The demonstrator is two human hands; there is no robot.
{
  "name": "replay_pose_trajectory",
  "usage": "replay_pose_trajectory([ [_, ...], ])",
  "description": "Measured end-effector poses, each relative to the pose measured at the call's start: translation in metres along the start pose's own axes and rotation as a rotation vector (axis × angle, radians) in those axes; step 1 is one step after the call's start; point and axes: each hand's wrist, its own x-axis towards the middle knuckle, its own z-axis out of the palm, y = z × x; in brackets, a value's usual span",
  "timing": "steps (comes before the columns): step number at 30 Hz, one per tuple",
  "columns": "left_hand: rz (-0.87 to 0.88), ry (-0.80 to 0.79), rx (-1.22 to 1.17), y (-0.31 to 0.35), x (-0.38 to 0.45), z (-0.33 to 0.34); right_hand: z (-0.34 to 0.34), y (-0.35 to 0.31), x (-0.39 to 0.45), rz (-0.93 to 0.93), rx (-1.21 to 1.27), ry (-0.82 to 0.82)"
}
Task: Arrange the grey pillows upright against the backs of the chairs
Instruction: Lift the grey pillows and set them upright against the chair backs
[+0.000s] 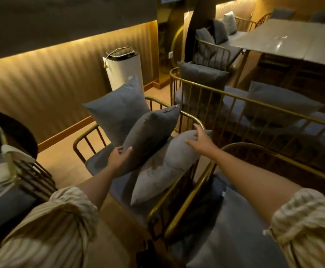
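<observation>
Three grey pillows stand on a gold-framed chair (188, 116) in the middle. The far pillow (117, 109) leans upright at the left end. A darker middle pillow (150, 132) stands tilted, and my left hand (119, 156) grips its lower edge. The near, lighter pillow (165, 167) leans against the chair's gold back rail; my right hand (201, 139) rests flat on its upper end with fingers spread. Another grey pillow (235, 235) lies on the chair at the bottom right.
A white cylindrical appliance (124, 68) stands by the ribbed wall. Behind are a gold-railed bench (235, 97) with grey pillows (279, 101) and a grey table (285, 37). A chair (9, 165) and a dark round table (20, 132) are on the left.
</observation>
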Motion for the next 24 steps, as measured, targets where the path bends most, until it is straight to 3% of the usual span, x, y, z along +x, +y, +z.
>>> replay_pose_trajectory([
  [4,-0.154,0.059,-0.028,-0.011,0.060,-0.028,0.041,-0.053,0.067,0.046,0.080,0.086],
  [7,-0.320,-0.053,0.022,-0.027,0.098,-0.041,0.069,-0.092,0.120,0.063,0.061,0.123],
  [13,-0.454,-0.152,0.011,-0.056,0.171,-0.053,0.117,-0.152,0.208,0.182,-0.455,0.047],
  [18,-0.698,-0.152,-0.154,-0.083,0.204,-0.042,0.145,-0.145,0.252,0.338,-0.688,-0.119],
  [21,-0.874,-0.236,-0.311,-0.083,0.212,-0.030,0.145,-0.130,0.262,0.429,-0.660,-0.143],
  [24,-0.933,-0.318,-0.517,-0.085,0.219,-0.021,0.138,-0.106,0.264,0.499,-0.538,-0.110],
])
